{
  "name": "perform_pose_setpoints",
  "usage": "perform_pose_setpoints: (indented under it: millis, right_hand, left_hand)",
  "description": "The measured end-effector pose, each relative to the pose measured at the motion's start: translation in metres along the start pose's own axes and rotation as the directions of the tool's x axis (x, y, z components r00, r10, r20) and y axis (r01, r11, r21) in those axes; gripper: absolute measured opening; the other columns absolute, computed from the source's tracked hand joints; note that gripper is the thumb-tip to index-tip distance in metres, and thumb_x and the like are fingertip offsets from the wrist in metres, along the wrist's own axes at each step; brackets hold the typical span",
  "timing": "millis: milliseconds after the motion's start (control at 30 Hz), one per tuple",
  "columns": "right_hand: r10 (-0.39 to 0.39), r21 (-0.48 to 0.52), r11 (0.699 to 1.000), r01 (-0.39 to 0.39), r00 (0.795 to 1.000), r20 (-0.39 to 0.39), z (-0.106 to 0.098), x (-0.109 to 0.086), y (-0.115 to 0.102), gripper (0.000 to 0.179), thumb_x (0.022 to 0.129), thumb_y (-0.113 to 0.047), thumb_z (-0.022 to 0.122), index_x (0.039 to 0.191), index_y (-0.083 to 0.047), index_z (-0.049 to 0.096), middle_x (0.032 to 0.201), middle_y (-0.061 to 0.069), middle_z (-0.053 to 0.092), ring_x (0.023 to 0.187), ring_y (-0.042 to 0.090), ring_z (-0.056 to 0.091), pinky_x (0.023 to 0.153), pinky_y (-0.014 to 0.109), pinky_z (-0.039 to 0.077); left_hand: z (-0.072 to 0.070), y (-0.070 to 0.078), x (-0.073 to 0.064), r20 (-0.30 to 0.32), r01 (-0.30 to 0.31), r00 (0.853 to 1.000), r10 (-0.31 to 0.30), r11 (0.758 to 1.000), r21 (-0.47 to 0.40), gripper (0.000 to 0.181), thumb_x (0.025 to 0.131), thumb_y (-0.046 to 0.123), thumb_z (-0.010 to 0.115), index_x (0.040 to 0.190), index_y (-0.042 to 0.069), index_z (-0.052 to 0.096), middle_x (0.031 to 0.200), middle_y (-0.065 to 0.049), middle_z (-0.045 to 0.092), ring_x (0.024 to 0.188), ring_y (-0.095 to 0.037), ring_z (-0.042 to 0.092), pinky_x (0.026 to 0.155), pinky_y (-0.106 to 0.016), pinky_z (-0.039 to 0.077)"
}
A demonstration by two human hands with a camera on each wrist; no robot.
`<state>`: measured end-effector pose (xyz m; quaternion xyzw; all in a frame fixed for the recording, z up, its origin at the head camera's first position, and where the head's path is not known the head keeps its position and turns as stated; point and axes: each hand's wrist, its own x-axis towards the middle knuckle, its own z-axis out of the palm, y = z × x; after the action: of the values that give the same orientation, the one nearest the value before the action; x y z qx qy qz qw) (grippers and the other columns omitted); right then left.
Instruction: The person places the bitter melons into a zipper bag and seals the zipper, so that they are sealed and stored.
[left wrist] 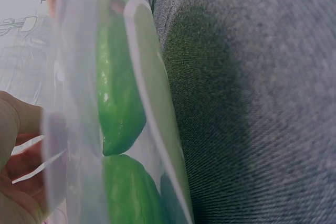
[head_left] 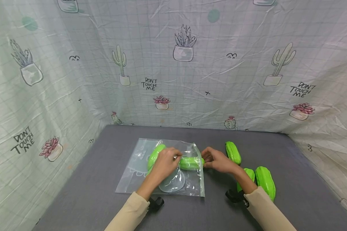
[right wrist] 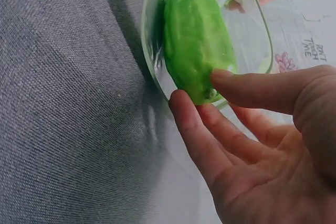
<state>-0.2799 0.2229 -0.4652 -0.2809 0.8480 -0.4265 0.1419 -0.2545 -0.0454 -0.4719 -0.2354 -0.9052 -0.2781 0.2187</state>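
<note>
A clear zip bag (head_left: 200,183) lies on the table with its mouth toward the right. Over the middle of the bag, my left hand (head_left: 164,162) pinches the upper film and holds it raised. Between the mouth's two edges sits a ridged, glossy green gourd-like vegetable (right wrist: 197,45), mostly inside. My right hand (head_left: 219,160) pinches its outer end, thumb on top and fingertips beneath. Deeper in the bag is a second green vegetable (head_left: 156,155), partly behind the left hand; in the left wrist view the two vegetables lie end to end.
Right of the bag, one loose green vegetable (head_left: 233,153) lies beyond the right forearm. Another (head_left: 249,173) is partly hidden by that arm, and one more (head_left: 265,183) lies beside it. A printed curtain (head_left: 185,109) hangs behind the grey table (head_left: 84,192).
</note>
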Motion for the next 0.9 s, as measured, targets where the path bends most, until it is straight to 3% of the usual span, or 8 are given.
perform_pose_setpoints:
  millis: [133,467,633,900]
  right_hand:
    - [0.054,0.032,0.998,-0.052,0.997,-0.050,0.003,0.001,-0.001,0.028,0.097,-0.004,0.067,0.121,0.003,0.055,0.124,0.025,0.063,0.115,0.041,0.067,0.088,0.042,0.059]
    - [0.053,0.004,0.999,-0.053,0.986,-0.158,0.008,0.004,0.000,0.019,0.091,-0.007,0.073,0.107,0.001,0.065,0.106,0.019,0.071,0.098,0.030,0.071,0.076,0.033,0.055]
    - [0.073,0.000,0.997,-0.074,0.977,-0.201,0.011,0.008,0.004,0.013,0.091,-0.011,0.074,0.100,-0.002,0.068,0.103,0.015,0.073,0.098,0.027,0.073,0.075,0.032,0.054]
    - [0.059,0.089,0.995,-0.045,0.985,-0.160,0.017,0.011,0.009,0.015,0.094,-0.011,0.071,0.101,0.002,0.072,0.103,0.016,0.074,0.101,0.023,0.072,0.080,0.028,0.055]
  left_hand:
    - [0.000,0.000,-0.001,0.002,0.000,1.000,0.000,1.000,0.005,0.011,0.086,0.002,0.075,0.093,0.007,0.080,0.089,-0.004,0.078,0.075,-0.015,0.069,0.070,-0.029,0.055]
    - [0.000,0.000,0.000,-0.004,-0.003,1.000,0.003,1.000,0.006,0.012,0.086,0.002,0.075,0.093,0.009,0.080,0.089,-0.003,0.078,0.074,-0.014,0.070,0.070,-0.028,0.056]
    - [0.000,0.000,0.000,-0.002,0.001,1.000,-0.001,1.000,0.009,0.012,0.086,0.002,0.075,0.093,0.009,0.080,0.089,-0.003,0.078,0.075,-0.015,0.070,0.072,-0.029,0.056]
    - [0.000,0.000,-0.001,0.001,0.001,1.000,-0.001,1.000,0.008,0.011,0.086,0.003,0.075,0.094,0.009,0.080,0.090,-0.003,0.079,0.078,-0.016,0.071,0.075,-0.032,0.057]
